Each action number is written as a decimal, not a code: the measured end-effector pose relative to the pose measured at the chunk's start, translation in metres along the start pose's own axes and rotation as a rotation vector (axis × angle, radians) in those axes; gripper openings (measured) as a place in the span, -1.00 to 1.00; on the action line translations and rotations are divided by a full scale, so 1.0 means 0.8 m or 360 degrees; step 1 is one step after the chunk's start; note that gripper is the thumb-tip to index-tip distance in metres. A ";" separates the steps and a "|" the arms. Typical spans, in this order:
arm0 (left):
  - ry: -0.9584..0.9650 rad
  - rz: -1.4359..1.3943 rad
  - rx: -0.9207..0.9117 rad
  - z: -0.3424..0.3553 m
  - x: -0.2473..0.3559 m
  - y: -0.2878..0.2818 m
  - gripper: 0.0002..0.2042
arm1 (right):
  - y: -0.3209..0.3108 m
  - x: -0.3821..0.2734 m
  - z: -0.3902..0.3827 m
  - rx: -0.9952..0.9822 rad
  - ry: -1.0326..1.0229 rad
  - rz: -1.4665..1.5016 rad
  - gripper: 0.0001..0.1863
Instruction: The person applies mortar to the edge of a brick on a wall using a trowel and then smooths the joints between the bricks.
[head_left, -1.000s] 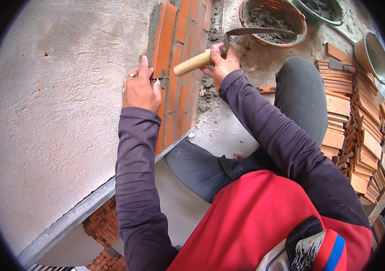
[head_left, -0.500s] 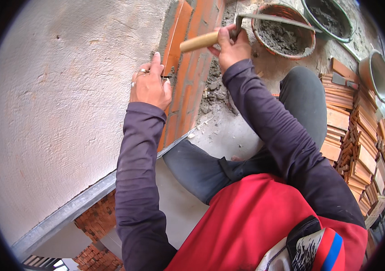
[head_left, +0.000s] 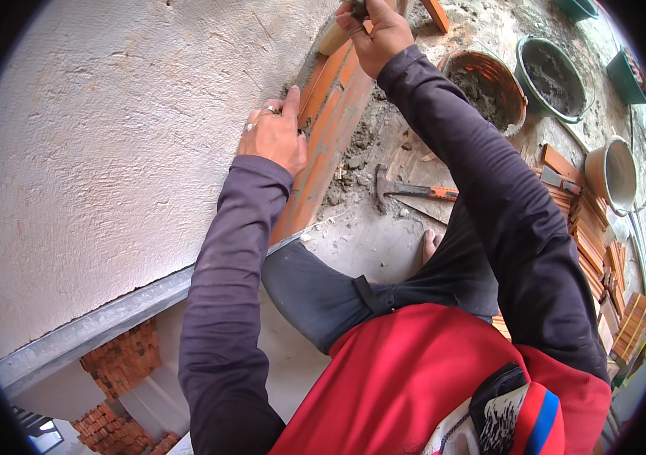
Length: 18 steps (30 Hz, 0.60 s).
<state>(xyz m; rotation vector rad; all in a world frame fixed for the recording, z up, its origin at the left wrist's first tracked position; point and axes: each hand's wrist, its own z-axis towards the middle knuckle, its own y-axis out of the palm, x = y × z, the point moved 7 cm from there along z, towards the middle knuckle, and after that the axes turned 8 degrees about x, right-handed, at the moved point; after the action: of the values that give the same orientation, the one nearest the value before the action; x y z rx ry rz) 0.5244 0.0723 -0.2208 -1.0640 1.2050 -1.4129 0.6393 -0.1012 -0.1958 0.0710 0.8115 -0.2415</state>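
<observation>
My left hand [head_left: 274, 136], with rings on it, lies on the edge of a low course of orange bricks [head_left: 325, 85] along the rough plastered wall [head_left: 126, 144]. Its index finger stretches forward and nothing shows in its grasp. At the upper edge my right hand [head_left: 380, 39] is closed round the neck of a trowel. The trowel's pale wooden handle [head_left: 333, 38] points down at the bricks and seems to touch them, while its blade is out of view. Grey mortar [head_left: 357, 155] lies in lumps beside the bricks.
A claw hammer [head_left: 421, 189] lies on the floor near my foot. To the right stand an orange bucket [head_left: 518, 114] and a dark green bucket [head_left: 522, 64], both with mortar, and a pale bucket [head_left: 592, 178]. Stacked bricks [head_left: 592, 243] and a scraper [head_left: 558, 179] are further right.
My right hand has moved up and forward with the trowel, its handle now down against the bricks. My left hand has slid slightly forward and right. The view has shifted, uncovering the hammer.
</observation>
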 end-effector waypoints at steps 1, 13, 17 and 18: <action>0.0000 -0.0005 0.0004 0.000 -0.002 -0.001 -0.34 | 0.002 -0.004 0.002 -0.0003 -0.0032 -0.0057 -0.89; -0.0020 0.0007 -0.0013 0.000 0.000 0.001 -0.36 | 0.018 0.015 0.008 -0.0018 0.0020 0.0053 -0.85; 0.0012 0.0006 -0.0006 -0.001 -0.002 0.002 -0.36 | 0.022 0.023 0.012 -0.0031 0.0069 0.0132 -0.87; 0.0022 -0.0001 0.0010 0.000 0.000 0.002 -0.36 | 0.021 0.029 0.011 0.0000 0.0088 0.0232 -0.88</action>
<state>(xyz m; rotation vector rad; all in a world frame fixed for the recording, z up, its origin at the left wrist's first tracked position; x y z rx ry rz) 0.5248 0.0723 -0.2219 -1.0520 1.2093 -1.4262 0.6652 -0.0904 -0.2070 0.1366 0.8573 -0.1025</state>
